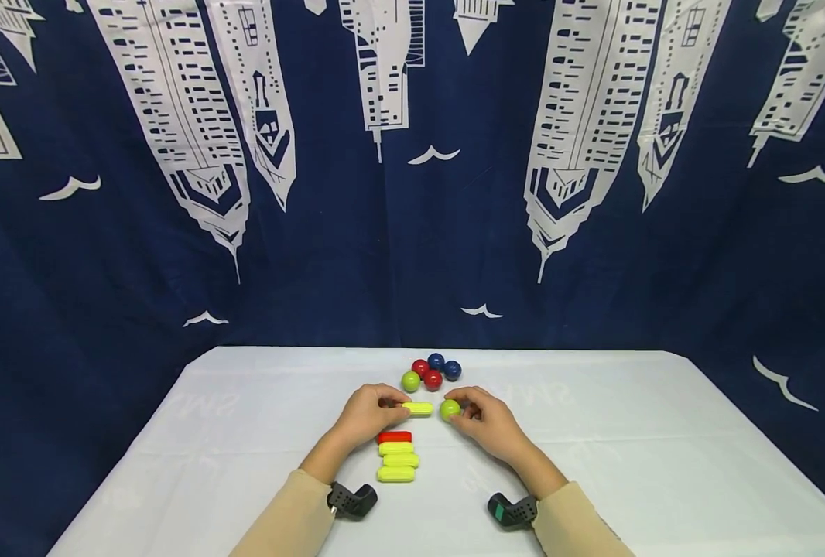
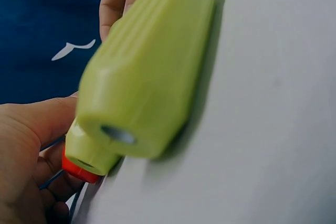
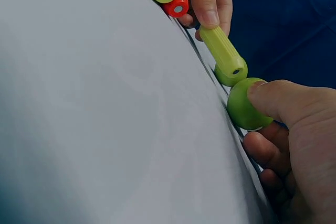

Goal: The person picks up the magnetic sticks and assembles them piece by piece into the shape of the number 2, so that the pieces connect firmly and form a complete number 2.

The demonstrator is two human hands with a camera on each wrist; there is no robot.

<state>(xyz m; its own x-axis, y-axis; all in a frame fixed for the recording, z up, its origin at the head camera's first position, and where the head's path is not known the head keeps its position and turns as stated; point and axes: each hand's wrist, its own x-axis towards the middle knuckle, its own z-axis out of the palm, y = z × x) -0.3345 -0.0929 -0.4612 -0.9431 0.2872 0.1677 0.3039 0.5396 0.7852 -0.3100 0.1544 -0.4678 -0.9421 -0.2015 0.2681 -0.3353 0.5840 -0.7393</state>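
My left hand point(image 1: 367, 414) pinches one end of a yellow-green magnetic building rod point(image 1: 421, 408), held level above the white table. With thumb and fingers, my right hand point(image 1: 491, 425) holds a green ball point(image 1: 449, 410) just to the rod's right. In the right wrist view the rod point(image 3: 224, 53) points its grey-centred end toward the ball point(image 3: 243, 106); whether they touch I cannot tell. Nearer me lies a stacked row of rods: a red rod point(image 1: 395, 437) farthest, then yellow-green rods point(image 1: 397, 460). The nearest yellow-green rod point(image 2: 152, 72) fills much of the left wrist view.
Behind the hands sits a cluster of balls: a green ball point(image 1: 410, 381), red balls point(image 1: 433, 380) and blue balls point(image 1: 452, 370). The white tabletop point(image 1: 628, 433) extends to both sides. A dark blue printed cloth point(image 1: 398, 255) hangs behind its far edge.
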